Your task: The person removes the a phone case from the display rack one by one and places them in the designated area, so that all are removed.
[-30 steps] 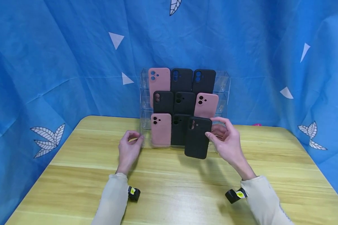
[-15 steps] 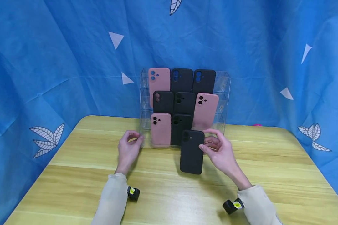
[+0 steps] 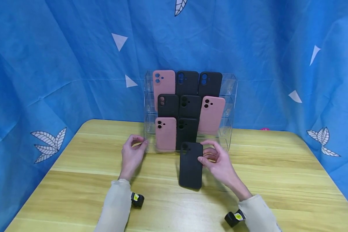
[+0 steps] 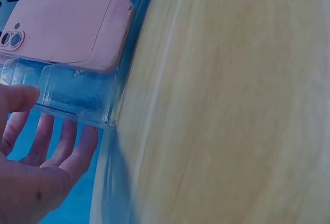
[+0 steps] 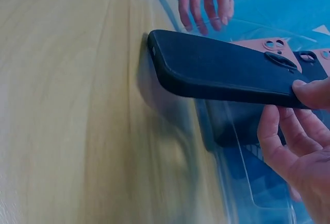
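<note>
My right hand (image 3: 218,164) pinches a black phone case (image 3: 190,167) by its right edge, thumb in front and fingers behind. The case is held upright in front of the clear tiered display rack (image 3: 229,93), its lower end close to the table. At the rack's lower left side, my left hand (image 3: 133,154) grips the clear edge, thumb on one face and fingers on the other in the left wrist view. A pink phone case (image 4: 72,28) sits in the bottom tier near that hand. Beside it stands another black phone case (image 3: 187,133), partly covered by the held one.
Upper tiers hold more cases, including a pink case (image 3: 211,114) at middle right and a black case (image 3: 210,83) at top right. The rack stands near the back of a wooden table (image 3: 75,177), before a blue curtain (image 3: 75,58).
My right hand has drawn the black phone case down and left, away from the rack's bottom right slot, toward me. The left hand has stayed at the rack's edge.
</note>
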{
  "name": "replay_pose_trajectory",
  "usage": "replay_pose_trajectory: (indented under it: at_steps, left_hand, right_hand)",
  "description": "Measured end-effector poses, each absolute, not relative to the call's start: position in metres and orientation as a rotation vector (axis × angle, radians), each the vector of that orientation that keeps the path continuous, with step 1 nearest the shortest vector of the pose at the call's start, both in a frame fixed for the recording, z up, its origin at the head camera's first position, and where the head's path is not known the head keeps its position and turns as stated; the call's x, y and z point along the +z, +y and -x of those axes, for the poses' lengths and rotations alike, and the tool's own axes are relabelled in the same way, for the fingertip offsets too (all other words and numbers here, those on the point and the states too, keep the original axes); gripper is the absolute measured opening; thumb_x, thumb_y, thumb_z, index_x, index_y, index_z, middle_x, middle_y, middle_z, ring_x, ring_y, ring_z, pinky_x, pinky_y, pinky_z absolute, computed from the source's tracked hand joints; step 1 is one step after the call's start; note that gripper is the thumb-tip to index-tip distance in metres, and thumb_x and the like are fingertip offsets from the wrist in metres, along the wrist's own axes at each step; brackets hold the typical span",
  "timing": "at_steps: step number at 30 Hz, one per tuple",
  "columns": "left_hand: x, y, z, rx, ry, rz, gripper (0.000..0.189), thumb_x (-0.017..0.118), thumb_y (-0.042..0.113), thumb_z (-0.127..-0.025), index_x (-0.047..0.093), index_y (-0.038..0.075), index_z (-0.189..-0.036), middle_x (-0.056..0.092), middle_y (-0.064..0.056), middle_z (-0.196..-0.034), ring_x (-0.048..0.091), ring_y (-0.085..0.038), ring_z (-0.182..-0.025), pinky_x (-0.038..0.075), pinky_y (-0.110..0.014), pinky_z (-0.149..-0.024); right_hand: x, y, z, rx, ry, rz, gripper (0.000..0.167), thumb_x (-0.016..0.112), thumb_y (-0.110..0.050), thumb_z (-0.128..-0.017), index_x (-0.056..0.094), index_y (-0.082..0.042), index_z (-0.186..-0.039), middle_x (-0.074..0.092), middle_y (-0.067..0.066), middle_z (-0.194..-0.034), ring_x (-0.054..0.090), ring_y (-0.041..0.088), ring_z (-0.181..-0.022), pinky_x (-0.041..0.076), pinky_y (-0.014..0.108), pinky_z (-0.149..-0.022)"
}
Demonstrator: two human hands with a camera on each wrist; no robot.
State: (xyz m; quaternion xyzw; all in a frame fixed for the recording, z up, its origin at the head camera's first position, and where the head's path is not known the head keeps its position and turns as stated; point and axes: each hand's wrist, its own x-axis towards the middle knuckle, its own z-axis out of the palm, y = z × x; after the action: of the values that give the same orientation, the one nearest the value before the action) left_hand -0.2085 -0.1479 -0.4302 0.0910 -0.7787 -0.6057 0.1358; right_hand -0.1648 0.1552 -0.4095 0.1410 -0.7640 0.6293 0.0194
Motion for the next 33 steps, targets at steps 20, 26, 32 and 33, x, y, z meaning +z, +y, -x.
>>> replay_pose_trajectory:
  at_steps: [20,26,32,33]
  left_hand:
    - [-0.429,-0.147,0.207,-1.750,-2.281,-0.279,0.018,0.071,0.011,-0.094,0.062,0.004,-0.108,0.065,-0.015,-0.116,0.067,-0.030,-0.112,0.057,-0.042,-0.101]
    - [-0.430,-0.148,0.207,-1.745,-2.280,-0.260,0.018,0.072,0.011,-0.094,0.063,0.003,-0.108,0.065,-0.016,-0.115,0.068,-0.031,-0.111,0.058,-0.043,-0.101]
    - [-0.430,-0.150,0.208,-1.730,-2.303,-0.251,0.018,0.072,0.013,-0.094,0.063,0.004,-0.107,0.066,-0.015,-0.115,0.068,-0.030,-0.111,0.058,-0.042,-0.100]
    - [-0.430,-0.151,0.208,-1.730,-2.306,-0.250,0.018,0.072,0.013,-0.094,0.063,0.004,-0.107,0.066,-0.015,-0.114,0.068,-0.030,-0.111,0.058,-0.042,-0.100]
  right_hand:
    - [-0.425,0.123,0.171,1.640,-2.669,-0.440,0.049,0.075,0.002,-0.089,0.063,-0.011,-0.134,0.070,0.018,-0.115,0.074,0.025,-0.093,0.062,0.030,-0.059]
    - [-0.430,0.111,0.174,1.583,-2.731,-0.441,0.045,0.076,-0.001,-0.089,0.066,-0.011,-0.132,0.069,0.017,-0.117,0.074,0.019,-0.087,0.058,0.025,-0.052]
    - [-0.435,0.100,0.176,1.597,-2.756,-0.429,0.044,0.077,-0.003,-0.089,0.067,-0.010,-0.131,0.068,0.015,-0.116,0.072,0.015,-0.082,0.057,0.024,-0.050]
    - [-0.436,0.098,0.177,1.601,-2.749,-0.433,0.043,0.077,-0.003,-0.089,0.068,-0.009,-0.131,0.068,0.015,-0.115,0.072,0.015,-0.082,0.057,0.024,-0.051]
